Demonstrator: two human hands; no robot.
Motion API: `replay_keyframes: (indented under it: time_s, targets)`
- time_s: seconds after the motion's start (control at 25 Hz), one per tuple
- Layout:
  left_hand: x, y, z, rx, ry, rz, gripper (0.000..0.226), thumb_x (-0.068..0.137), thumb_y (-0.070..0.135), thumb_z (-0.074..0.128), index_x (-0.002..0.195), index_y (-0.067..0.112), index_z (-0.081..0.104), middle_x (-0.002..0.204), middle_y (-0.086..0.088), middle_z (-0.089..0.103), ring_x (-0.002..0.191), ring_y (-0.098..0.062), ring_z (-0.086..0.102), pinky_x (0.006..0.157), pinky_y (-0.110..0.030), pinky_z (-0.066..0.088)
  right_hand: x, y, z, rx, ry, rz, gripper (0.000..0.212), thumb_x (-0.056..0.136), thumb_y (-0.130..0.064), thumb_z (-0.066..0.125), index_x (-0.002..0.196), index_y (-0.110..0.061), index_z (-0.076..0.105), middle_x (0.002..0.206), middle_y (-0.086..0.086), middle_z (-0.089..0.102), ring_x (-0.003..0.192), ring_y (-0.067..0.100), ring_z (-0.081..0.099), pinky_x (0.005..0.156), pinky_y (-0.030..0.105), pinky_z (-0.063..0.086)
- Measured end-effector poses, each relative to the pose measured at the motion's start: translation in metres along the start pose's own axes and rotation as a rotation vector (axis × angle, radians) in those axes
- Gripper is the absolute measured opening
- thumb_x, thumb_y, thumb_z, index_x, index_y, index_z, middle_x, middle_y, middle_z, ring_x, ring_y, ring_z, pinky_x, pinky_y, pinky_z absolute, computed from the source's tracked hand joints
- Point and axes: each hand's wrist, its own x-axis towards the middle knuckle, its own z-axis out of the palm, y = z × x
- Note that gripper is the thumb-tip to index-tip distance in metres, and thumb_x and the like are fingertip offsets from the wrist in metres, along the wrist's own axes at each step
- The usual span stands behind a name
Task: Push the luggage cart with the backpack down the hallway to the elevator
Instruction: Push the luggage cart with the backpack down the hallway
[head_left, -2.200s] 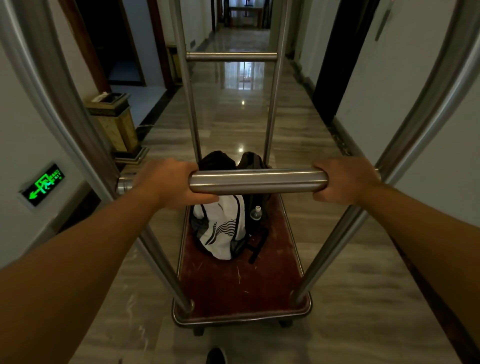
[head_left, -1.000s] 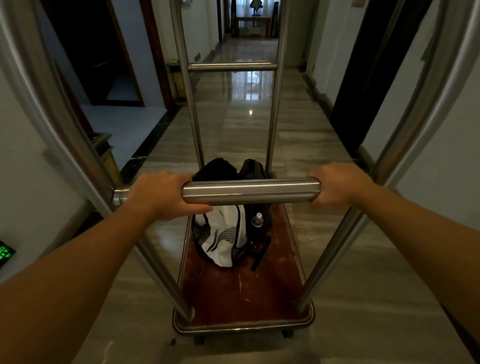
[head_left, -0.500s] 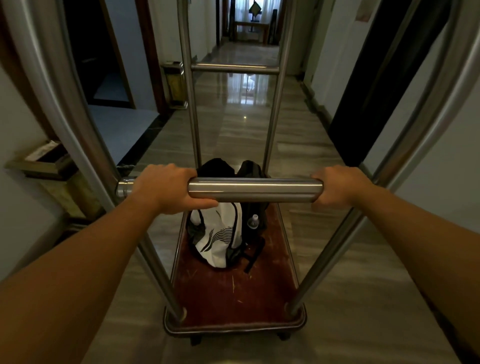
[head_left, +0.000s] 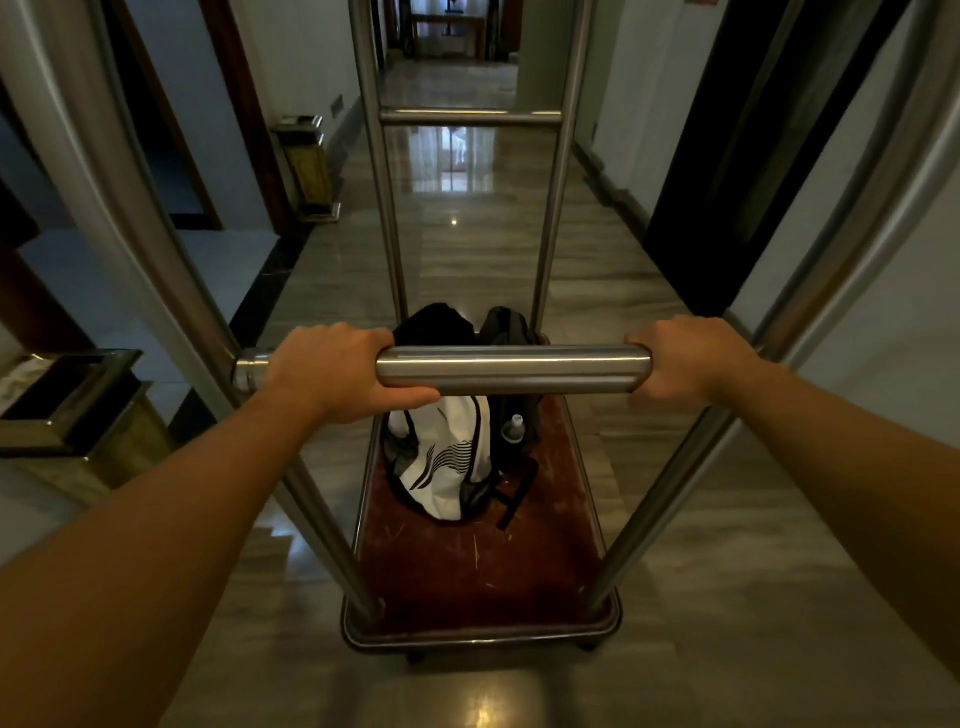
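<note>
Head view: left hand (head_left: 332, 369) and right hand (head_left: 685, 364) both closed around the push bar (head_left: 511, 369) of the luggage cart (head_left: 483, 566). Backpack (head_left: 447, 467) sits on the red deck toward 12 o'clock, behind the bar. Hallway floor (head_left: 467, 208) runs on at 12 o'clock; bin (head_left: 306, 166) at 11. No elevator visible, so pushing is mid-way at best.

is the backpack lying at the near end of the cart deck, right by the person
No, the backpack sits toward the far end of the red deck, whose near part is bare.

glossy marble floor (head_left: 467, 249), white walls (head_left: 639, 104), dim light.
</note>
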Motion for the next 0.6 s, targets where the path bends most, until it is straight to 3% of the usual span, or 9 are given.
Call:
replay_keyframes:
  time_s: [0.16,0.36,0.6]
  targets:
    - [0.052,-0.062,0.026,-0.009,0.006,-0.003,0.079,0.058,0.103,0.022,0.080,0.034,0.054,0.059,0.012,0.050,0.051,-0.008,0.049,0.056,-0.033,0.050,0.070,-0.014,0.004,-0.019,0.021,0.017,0.040,0.041,-0.068,0.055,0.068,-0.041,0.046,0.061,-0.014,0.048,0.058,0.018,0.048,0.051,0.032,0.036]
    - [0.122,-0.128,0.054,0.000,0.027,0.035,0.067,0.058,0.102,0.027,0.072,0.040,0.046,0.054,0.020,0.041,0.047,-0.002,0.039,0.051,-0.028,0.036,0.160,-0.025,0.009,0.003,0.064,0.031,0.036,0.044,-0.071,0.053,0.063,-0.041,0.046,0.056,-0.019,0.047,0.051,0.011,0.045,0.048,0.030,0.032]
    - [0.211,-0.204,0.086,-0.039,0.005,0.057,0.071,0.058,0.102,0.024,0.073,0.038,0.050,0.053,0.021,0.040,0.047,0.000,0.037,0.050,-0.027,0.034,0.271,-0.030,0.013,0.005,0.074,0.071,0.038,0.044,-0.072,0.054,0.069,-0.043,0.050,0.055,-0.020,0.048,0.048,-0.002,0.041,0.045,0.024,0.027]
